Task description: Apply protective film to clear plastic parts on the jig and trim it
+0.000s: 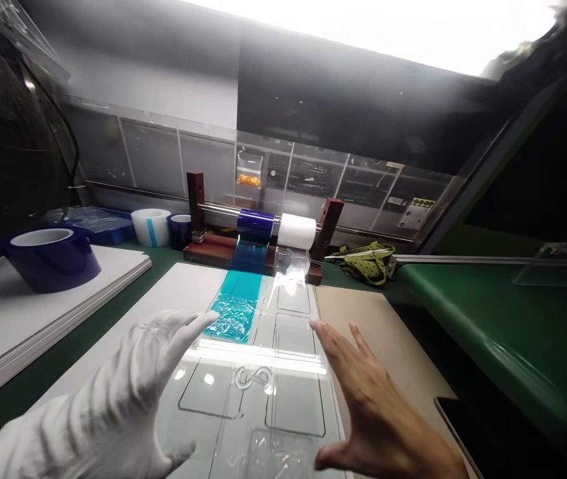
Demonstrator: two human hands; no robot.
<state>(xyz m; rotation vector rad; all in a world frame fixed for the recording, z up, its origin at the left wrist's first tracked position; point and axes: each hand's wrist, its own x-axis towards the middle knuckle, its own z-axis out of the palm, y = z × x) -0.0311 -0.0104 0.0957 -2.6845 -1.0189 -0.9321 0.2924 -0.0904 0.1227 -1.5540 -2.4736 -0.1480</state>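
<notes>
Holding nothing, spreading gloved left hand (131, 376) and bare right hand (370, 399) wide across lower frame (apparently leaving room around blue film (244, 287) at centre).

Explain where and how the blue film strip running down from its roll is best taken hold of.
Probably pinch the blue film strip by the corners of its near edge, coming from the person's side. It runs from the blue roll at the back towards the person, and its crinkled near end lies closer to the gloved left hand than the bare right hand.
</notes>
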